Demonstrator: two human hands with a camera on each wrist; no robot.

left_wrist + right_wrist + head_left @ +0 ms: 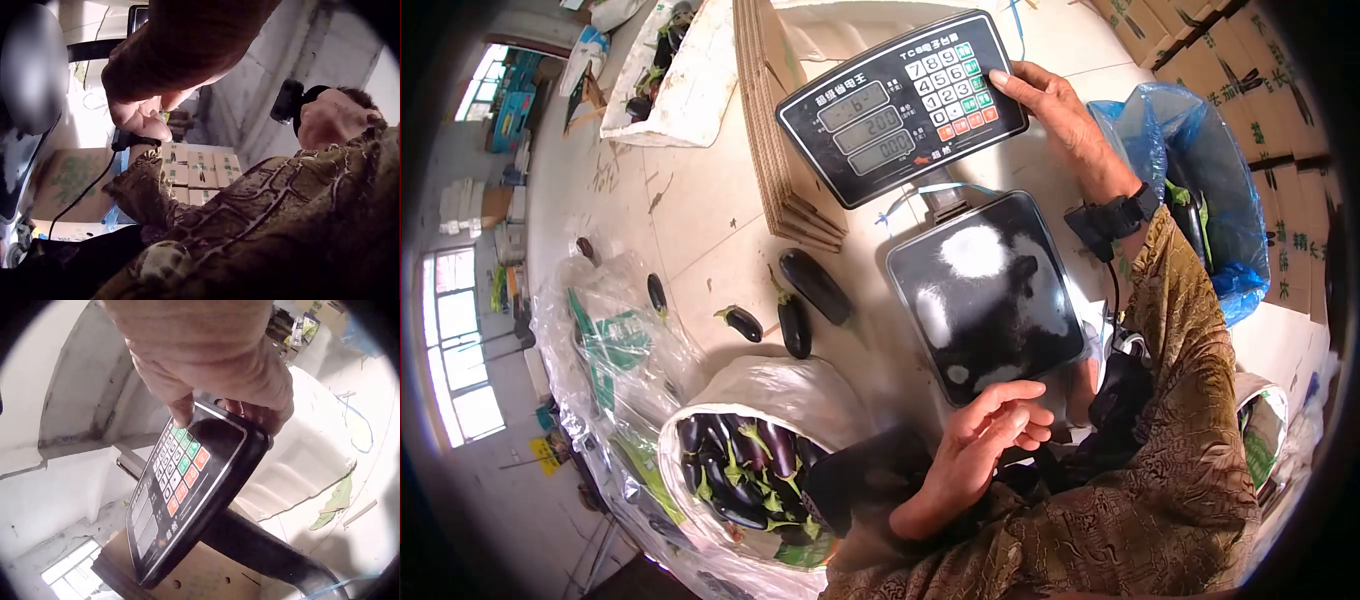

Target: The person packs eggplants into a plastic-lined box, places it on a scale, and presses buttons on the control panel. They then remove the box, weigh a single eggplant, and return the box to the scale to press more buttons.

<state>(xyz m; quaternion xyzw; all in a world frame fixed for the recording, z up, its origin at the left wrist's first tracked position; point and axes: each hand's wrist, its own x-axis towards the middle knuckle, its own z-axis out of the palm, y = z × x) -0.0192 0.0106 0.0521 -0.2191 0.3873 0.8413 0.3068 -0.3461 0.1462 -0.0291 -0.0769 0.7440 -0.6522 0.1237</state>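
A scale's black display panel [900,105] shows lit digits and a keypad. My right hand [1065,125] grips the panel's right edge, thumb at the green keys; the right wrist view shows that hand [212,369] with its thumb on the keypad [175,465] and its fingers behind the panel. Below the panel lies the scale's dark platform [990,290], with nothing on it. My left hand [980,450] hovers by the platform's lower edge, holding nothing, fingers loosely bent. In the left wrist view the left hand [144,94] is partly shadowed.
Several loose eggplants [815,287] lie left of the scale. A white sack [800,385] full of eggplants stands at lower left, a blue bag [1240,200] at right. Folded cardboard [765,120] stands behind, and stacked cartons [1240,90] fill the upper right.
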